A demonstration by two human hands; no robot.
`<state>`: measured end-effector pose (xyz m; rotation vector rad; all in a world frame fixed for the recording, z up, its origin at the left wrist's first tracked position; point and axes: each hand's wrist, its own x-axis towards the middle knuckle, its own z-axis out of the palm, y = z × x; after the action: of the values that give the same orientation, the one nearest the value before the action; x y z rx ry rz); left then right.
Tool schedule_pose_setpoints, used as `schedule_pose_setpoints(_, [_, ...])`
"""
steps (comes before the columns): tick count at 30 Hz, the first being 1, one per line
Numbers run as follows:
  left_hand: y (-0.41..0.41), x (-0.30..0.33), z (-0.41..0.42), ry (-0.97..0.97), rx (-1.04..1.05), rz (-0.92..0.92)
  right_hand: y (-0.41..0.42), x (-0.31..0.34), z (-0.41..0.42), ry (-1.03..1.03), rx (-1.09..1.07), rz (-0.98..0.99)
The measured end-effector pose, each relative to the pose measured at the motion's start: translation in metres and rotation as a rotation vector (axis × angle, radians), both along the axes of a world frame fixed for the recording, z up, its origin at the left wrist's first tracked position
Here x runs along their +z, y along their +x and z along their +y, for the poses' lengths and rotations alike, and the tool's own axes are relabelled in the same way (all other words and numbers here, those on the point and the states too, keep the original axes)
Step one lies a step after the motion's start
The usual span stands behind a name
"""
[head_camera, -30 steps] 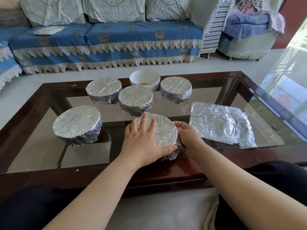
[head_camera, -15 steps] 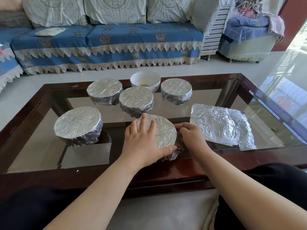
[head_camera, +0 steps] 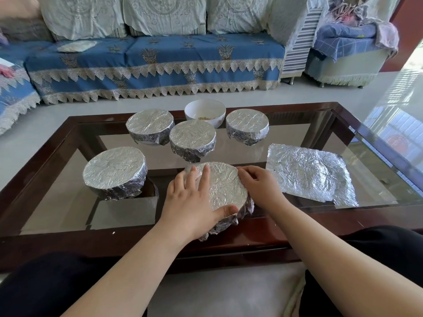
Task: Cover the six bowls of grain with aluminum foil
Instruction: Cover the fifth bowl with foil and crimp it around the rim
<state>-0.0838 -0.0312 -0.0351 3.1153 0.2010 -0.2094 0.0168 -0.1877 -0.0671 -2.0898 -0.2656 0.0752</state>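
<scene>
A foil-covered bowl (head_camera: 223, 186) at the near edge of a glass-topped coffee table (head_camera: 366, 216) with a dark wood frame is pressed flat under the spread fingers of the left hand (head_camera: 192, 202), while its far right rim is pinched by the curled fingers of the right hand (head_camera: 258, 186). Four more covered bowls, one uncovered white bowl (head_camera: 204, 112) and a loose foil sheet (head_camera: 309, 175) are seen on the glass. A blue, lace-trimmed sofa (head_camera: 160, 62) is set behind on a pale floor.

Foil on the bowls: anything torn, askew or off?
No tears visible. The white bowl at the back is uncovered, grain showing; a crumpled foil sheet lies flat at right. The near bowl's foil skirt is ragged.
</scene>
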Motion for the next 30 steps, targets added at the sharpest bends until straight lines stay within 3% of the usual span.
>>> schedule_pose_setpoints(7, [0.005,-0.007,0.020,-0.050,-0.244,-0.033,0.004,-0.006,-0.002,0.037,0.035,0.002])
schedule_pose_setpoints(13, [0.006,-0.010,0.018,-0.134,-0.206,0.013,-0.002,-0.006,-0.002,0.095,-0.049,0.052])
schedule_pose_setpoints(24, [0.006,-0.008,0.016,-0.203,-0.134,0.014,-0.004,0.004,-0.021,0.552,0.178,0.727])
schedule_pose_setpoints(30, [0.005,-0.008,0.016,-0.213,-0.133,0.019,-0.001,0.005,-0.021,0.758,0.206,0.875])
